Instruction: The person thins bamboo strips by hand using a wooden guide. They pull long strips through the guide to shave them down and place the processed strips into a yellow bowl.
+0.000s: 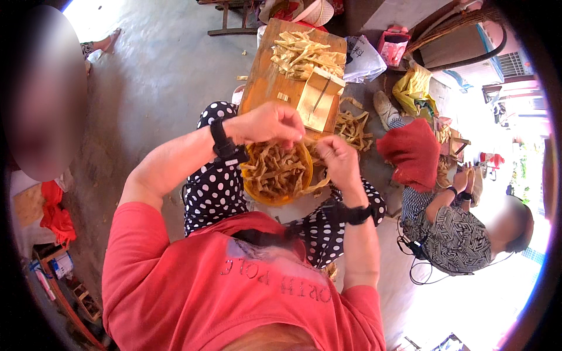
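My left hand is raised over the near end of a wooden bench, its fingertips pinched together. Just to its right, my right hand is closed too, thumb against fingers. A thin tan strip seems to run between the two hands; its ends are hidden in my fingers. Below them, between my knees, a round yellow basin holds a tangle of brown, dried-looking strips. Another strip hangs over the basin's right side.
On the wooden bench lie a heap of pale strips and a wooden box-like piece with a dark slot. More strips lie right of it. A white sack is beside the bench. Another person sits at right.
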Available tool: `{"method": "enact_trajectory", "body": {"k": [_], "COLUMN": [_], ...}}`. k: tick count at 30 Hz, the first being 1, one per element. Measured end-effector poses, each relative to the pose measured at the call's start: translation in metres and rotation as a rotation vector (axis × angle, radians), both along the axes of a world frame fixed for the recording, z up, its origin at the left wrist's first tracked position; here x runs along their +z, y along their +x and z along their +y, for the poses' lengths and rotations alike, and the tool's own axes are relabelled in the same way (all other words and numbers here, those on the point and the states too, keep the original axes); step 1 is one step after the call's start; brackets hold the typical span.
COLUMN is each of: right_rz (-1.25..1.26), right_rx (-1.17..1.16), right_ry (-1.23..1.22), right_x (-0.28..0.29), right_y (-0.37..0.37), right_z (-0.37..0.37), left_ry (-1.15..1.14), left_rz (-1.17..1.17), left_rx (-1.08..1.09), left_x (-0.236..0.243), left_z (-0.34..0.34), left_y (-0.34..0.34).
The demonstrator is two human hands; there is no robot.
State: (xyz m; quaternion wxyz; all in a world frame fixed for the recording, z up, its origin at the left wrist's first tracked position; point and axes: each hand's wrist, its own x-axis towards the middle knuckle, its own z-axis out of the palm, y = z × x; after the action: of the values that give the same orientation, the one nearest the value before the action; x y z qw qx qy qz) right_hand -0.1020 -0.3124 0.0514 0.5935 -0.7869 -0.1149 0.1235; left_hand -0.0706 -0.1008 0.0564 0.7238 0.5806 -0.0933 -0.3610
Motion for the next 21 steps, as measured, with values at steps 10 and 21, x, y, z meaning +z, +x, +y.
{"method": "enact_trajectory", "body": {"k": [10, 21], "right_rz": [0.039, -0.106], "right_rx": [-0.086, -0.230], "right_ry": [0.061, -0.240], "right_x": [-0.023, -0.050], "right_y": [0.077, 0.069], "right_z": [-0.013, -0.029], "left_ry": [0.071, 0.219], "left_rz": [-0.113, -0.002], "left_rx": [0.167, 0.214], "left_x": [-0.017, -0.033], "left_z": [-0.010, -0.003], "left_y": [0.074, 0.068]}}
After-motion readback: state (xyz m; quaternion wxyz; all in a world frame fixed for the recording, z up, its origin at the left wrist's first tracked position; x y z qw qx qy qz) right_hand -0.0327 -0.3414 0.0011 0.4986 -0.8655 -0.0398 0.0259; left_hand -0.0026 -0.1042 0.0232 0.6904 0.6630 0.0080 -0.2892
